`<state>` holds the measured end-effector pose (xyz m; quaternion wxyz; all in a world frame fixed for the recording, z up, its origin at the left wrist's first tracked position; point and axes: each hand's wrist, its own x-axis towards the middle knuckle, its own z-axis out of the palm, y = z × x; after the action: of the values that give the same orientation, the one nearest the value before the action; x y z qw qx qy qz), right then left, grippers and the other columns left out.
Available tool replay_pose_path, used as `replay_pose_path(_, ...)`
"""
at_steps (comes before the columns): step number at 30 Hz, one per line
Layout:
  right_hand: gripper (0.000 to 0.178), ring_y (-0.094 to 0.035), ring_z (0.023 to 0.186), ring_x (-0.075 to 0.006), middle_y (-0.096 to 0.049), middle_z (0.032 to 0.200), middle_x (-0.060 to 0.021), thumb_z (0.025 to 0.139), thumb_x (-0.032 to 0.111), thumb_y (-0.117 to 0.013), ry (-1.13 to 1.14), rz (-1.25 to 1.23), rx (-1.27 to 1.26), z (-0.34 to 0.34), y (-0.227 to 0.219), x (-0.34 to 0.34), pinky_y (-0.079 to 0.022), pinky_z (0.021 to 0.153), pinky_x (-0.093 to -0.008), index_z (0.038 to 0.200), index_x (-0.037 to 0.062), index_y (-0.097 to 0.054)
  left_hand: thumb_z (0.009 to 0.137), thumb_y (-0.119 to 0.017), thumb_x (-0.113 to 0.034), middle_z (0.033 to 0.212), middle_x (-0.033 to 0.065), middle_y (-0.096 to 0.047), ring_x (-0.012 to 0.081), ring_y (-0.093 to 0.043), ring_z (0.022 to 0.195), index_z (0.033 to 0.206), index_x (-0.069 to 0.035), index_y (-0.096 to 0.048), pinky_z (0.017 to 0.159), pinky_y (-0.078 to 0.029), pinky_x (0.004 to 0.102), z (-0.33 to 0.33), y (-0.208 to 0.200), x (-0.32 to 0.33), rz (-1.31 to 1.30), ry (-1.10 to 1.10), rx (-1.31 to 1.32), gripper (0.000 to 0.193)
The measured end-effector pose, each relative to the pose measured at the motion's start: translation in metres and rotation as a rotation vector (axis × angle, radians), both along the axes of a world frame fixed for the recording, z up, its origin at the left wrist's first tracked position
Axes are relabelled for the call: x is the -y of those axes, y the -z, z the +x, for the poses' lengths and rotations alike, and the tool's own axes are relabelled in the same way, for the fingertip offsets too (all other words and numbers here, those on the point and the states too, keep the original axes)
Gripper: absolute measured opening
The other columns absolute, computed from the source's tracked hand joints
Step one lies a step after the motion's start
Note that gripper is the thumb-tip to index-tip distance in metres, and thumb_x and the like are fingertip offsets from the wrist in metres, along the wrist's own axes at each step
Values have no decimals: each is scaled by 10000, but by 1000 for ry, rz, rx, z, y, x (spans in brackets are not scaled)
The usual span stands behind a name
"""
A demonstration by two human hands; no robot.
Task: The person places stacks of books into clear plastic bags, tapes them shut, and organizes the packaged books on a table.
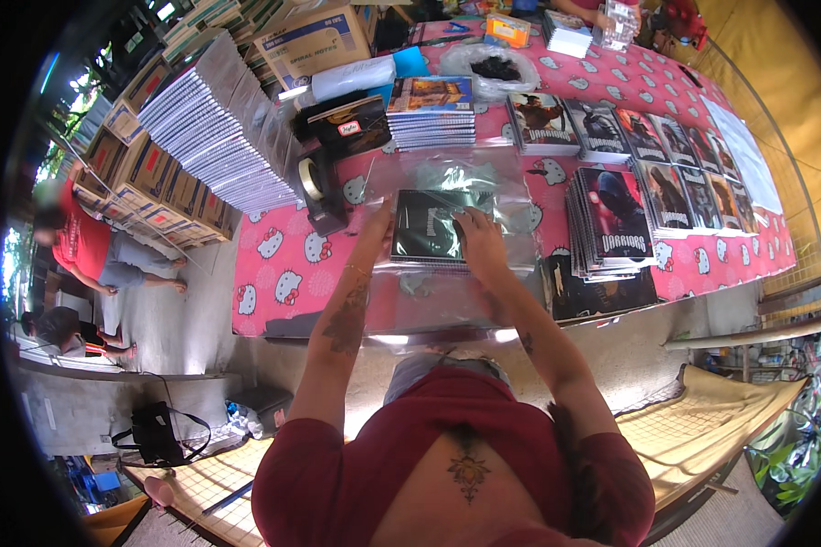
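Observation:
A dark spiral notebook with pale lettering lies before me on a clear plastic sheet, which spreads past it on the near and far sides. Along the notebook's left edge rests my left hand, seen side-on with its fingers stretched out and partly hidden. My right hand lies on the right part of the cover, its fingers apart and touching it. Just left of my left hand stands a black tape dispenser with a roll of tape.
A tall leaning stack of spiral notebooks rises at left, near cardboard boxes. Beyond the sheet sits a notebook pile. Piles of dark-covered notebooks fill the right side of the pink tablecloth. A person in red stands far left.

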<state>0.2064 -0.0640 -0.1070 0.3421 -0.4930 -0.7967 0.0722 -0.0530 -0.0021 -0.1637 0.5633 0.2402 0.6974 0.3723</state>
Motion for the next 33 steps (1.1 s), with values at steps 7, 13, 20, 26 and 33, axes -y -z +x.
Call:
replay_pose_path(7, 433, -570, 1138, -297, -570, 1277, -89, 784, 0, -634, 7, 16, -27, 7, 7, -5, -463, 920, -461, 1206, 91, -596, 851, -632, -438, 758, 67, -598, 233, -579, 705, 982, -36, -629, 744, -452, 418, 31, -32, 21, 712, -102, -975, 422)
replay_pose_path(13, 405, -596, 1055, -348, -581, 1281, -114, 795, -10, -614, -63, -69, -103, 7, 3, -13, -463, 920, -467, 1191, 70, -594, 837, -653, -156, 1060, 116, -675, 322, -645, 969, 1162, -42, -610, 1033, -410, 497, 96, -82, 40, 961, 787, -1395, 347)
replay_pose_path(20, 488, -528, 1185, -357, -469, 1397, -163, 799, 278, -708, -160, -147, 146, -14, -2, 55, -389, 990, -588, 1250, 135, -588, 799, -638, -75, 984, 107, -673, 296, -651, 988, 975, -52, -652, 934, -490, 433, 90, -78, 43, 1125, 632, -1225, 178)
replay_pose_path(26, 661, -340, 1378, -439, -440, 1434, -176, 782, 464, -710, -72, -34, 335, -33, 6, 62, -203, 951, -833, 1344, 151, -555, 764, -641, -75, 1027, 158, -672, 332, -636, 1034, 1050, 2, -647, 879, -529, 418, 98, -70, 60, 1037, 665, -1133, 296)
replay_pose_path(33, 641, -342, 1387, -412, -433, 1450, -165, 785, 396, -713, -61, -69, 279, -27, 19, 50, -228, 985, -743, 1338, 126, -533, 873, -555, -63, 1149, 214, -662, 342, -636, 1101, 1114, 42, -639, 929, -536, 407, 102, -68, 66, 876, 665, -1026, 276)
